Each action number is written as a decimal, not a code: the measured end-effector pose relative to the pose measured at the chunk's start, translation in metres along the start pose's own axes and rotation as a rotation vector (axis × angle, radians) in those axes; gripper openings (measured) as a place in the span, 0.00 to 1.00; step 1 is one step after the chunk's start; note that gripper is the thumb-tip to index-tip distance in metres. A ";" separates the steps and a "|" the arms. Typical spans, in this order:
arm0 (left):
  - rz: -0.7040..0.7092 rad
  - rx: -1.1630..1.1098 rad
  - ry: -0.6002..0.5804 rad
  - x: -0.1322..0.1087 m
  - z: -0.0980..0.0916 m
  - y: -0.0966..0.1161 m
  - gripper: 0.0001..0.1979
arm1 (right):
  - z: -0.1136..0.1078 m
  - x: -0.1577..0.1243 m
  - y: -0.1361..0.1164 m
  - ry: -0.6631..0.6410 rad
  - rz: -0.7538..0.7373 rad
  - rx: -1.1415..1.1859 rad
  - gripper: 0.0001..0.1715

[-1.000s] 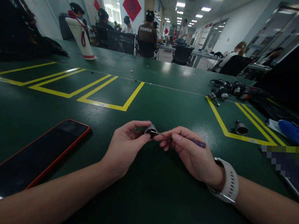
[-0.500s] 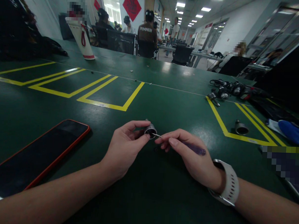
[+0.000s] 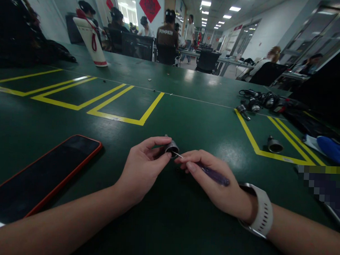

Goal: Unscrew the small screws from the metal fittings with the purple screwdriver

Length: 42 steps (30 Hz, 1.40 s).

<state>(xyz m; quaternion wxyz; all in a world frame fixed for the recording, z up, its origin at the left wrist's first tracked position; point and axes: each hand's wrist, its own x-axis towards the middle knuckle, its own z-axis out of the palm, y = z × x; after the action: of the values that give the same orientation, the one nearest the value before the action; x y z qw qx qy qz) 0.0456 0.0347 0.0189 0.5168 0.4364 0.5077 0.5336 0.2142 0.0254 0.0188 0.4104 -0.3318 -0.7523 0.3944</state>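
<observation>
My left hand point(image 3: 145, 165) pinches a small grey metal cup-shaped part point(image 3: 173, 147) between thumb and fingers, its open mouth turned toward my right hand. Closed around a screwdriver point(image 3: 217, 176) with a dark purple handle is my right hand point(image 3: 210, 173), which has a pale watch on its wrist. The screwdriver's thin shaft reaches into the mouth of the metal part; its tip is hidden inside. Both hands are just above the green table point(image 3: 155, 223).
A phone with an orange rim point(image 3: 59, 168) lies at left. Yellow tape marks the table. At right are another metal cup point(image 3: 275, 145), a small metal part point(image 3: 243, 112), dark cabled devices point(image 3: 254, 104) and a blue glove point(image 3: 332, 150). A white cup-like container point(image 3: 92, 43) stands at back left.
My right hand has turned slightly, and the screwdriver's handle end has dropped lower and to the left. My left hand keeps its hold on the metal part, almost still.
</observation>
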 end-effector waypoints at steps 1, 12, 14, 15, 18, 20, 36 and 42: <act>0.016 0.010 -0.006 -0.001 0.000 -0.001 0.12 | 0.001 -0.001 -0.001 -0.016 -0.055 -0.055 0.12; -0.048 -0.074 0.017 0.000 -0.004 0.002 0.13 | -0.001 0.005 0.006 0.009 0.219 0.355 0.09; -0.067 -0.096 0.028 0.001 -0.004 0.003 0.14 | 0.000 0.006 0.009 0.017 0.259 0.497 0.09; -0.067 -0.108 0.031 0.001 -0.003 0.003 0.14 | 0.000 0.007 0.010 0.020 0.272 0.555 0.08; -0.056 -0.136 0.031 0.001 -0.003 0.003 0.14 | 0.001 0.006 0.013 0.023 0.306 0.629 0.08; -0.054 -0.129 0.035 0.001 -0.003 0.002 0.14 | 0.000 0.005 0.013 0.024 0.304 0.602 0.08; 0.011 -0.004 0.001 0.001 -0.003 -0.002 0.13 | -0.002 0.003 0.007 0.054 0.226 0.261 0.09; -0.025 -0.023 0.017 0.001 -0.002 0.001 0.14 | -0.001 0.002 0.013 0.041 0.248 0.398 0.09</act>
<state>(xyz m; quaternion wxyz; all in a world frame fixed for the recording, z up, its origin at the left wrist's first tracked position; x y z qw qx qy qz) 0.0436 0.0358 0.0197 0.5241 0.4193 0.5115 0.5366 0.2172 0.0334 0.0084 0.4314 -0.3421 -0.6049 0.5753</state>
